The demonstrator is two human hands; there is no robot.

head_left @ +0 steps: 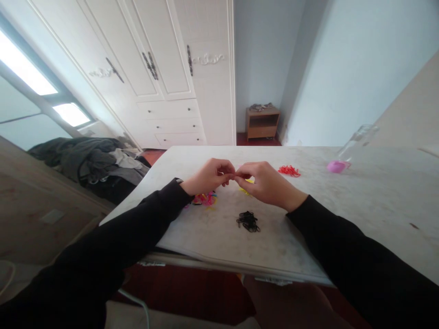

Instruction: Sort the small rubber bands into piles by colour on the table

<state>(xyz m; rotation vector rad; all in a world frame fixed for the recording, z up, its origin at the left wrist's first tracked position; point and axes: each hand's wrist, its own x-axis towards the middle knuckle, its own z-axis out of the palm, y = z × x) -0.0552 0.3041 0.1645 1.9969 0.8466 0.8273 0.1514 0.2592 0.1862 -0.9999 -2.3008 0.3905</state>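
Note:
My left hand (pixel 213 175) and my right hand (pixel 261 183) meet above the table, fingertips touching. Thumb and forefinger are pinched on each; whatever lies between them is too small to make out. Beneath the left wrist is a pile of mixed-colour rubber bands (pixel 205 198), mostly pink, partly covered by the hand and sleeve. Yellow bands (pixel 246 186) show behind the right fingers, largely hidden. Closer to the table's front edge lies a heap of black rubber bands (pixel 248 221). Red bands (pixel 289 171) form another heap, beyond the right hand.
A clear container (pixel 356 142) with a pink lower end (pixel 337 166) stands on the right of the pale table (pixel 370 214). Dark clothes (pixel 85 164) are piled off its left side. Behind are a white wardrobe (pixel 168 82) and a small wooden cabinet (pixel 262 132).

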